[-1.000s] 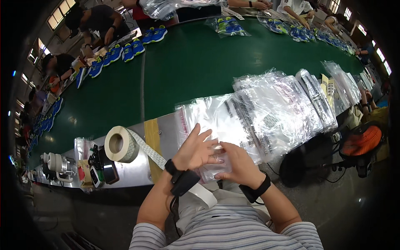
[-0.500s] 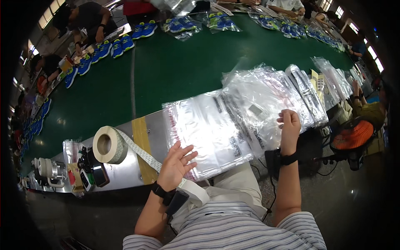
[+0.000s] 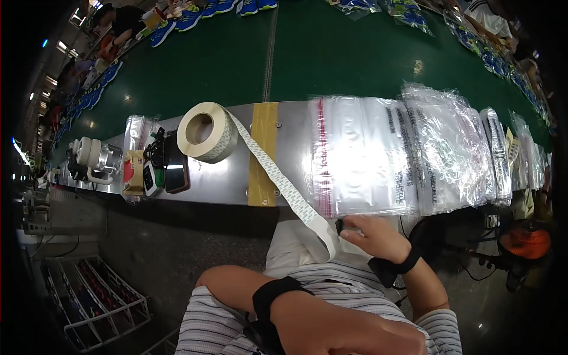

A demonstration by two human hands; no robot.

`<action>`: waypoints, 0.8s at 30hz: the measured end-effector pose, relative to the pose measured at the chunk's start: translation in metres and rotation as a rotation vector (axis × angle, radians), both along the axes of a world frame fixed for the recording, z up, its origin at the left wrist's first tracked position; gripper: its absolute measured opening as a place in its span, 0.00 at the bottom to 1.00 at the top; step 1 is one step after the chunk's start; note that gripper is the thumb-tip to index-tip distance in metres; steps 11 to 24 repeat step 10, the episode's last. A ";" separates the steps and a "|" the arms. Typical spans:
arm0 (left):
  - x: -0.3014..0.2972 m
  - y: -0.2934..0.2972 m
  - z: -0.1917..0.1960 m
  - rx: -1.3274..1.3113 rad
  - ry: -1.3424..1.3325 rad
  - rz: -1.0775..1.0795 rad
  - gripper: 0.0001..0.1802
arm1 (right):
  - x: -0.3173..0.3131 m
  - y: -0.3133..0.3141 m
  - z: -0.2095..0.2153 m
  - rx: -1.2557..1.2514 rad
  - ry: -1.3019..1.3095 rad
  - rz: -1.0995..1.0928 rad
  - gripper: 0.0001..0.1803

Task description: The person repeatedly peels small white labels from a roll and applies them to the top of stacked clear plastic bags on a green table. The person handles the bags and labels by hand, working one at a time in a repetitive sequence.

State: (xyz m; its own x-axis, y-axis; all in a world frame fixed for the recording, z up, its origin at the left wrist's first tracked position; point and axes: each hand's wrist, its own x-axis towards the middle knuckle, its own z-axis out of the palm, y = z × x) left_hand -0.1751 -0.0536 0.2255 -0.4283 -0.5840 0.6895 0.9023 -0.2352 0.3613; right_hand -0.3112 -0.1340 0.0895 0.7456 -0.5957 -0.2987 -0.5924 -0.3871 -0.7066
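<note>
My right hand (image 3: 378, 238) is at the bench's front edge, below a stack of clear plastic bags (image 3: 367, 157). Its thumb and fingers are closed together, with a small dark bit by the tips; what they hold I cannot make out. Close in front of my body, my left hand (image 3: 355, 328) reaches across toward the right, its fingers hidden. A roll of white labels (image 3: 220, 142) stands on the bench. From it a long label strip (image 3: 275, 177) runs over the front edge, its end curling above my lap, just left of my right hand.
Crumpled clear bags (image 3: 452, 157) lie right of the stack. Brown tape (image 3: 263, 154) crosses the metal bench. A phone (image 3: 176, 168), cables and a clear jug (image 3: 100, 163) stand left. Blue shoes (image 3: 189, 18) line the green belt's far side. A fan (image 3: 525, 241) stands right; a rack (image 3: 97, 299), lower left.
My view has turned right-to-left, so the bench sits further right. My left hand has drawn back from the bags to my body; my right hand has come down off them to the bench edge.
</note>
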 end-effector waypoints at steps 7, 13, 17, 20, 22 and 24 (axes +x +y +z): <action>0.111 0.019 -0.045 0.230 -1.033 0.529 0.09 | 0.043 0.014 -0.017 0.985 -0.332 -0.327 0.17; 0.110 0.025 -0.078 0.129 -1.713 1.131 0.12 | 0.057 0.018 0.001 1.102 -0.501 -0.305 0.15; 0.110 0.025 -0.078 0.129 -1.713 1.131 0.12 | 0.057 0.018 0.001 1.102 -0.501 -0.305 0.15; 0.110 0.025 -0.078 0.129 -1.713 1.131 0.12 | 0.057 0.018 0.001 1.102 -0.501 -0.305 0.15; 0.110 0.025 -0.078 0.129 -1.713 1.131 0.12 | 0.057 0.018 0.001 1.102 -0.501 -0.305 0.15; 0.110 0.025 -0.078 0.129 -1.713 1.131 0.12 | 0.057 0.018 0.001 1.102 -0.501 -0.305 0.15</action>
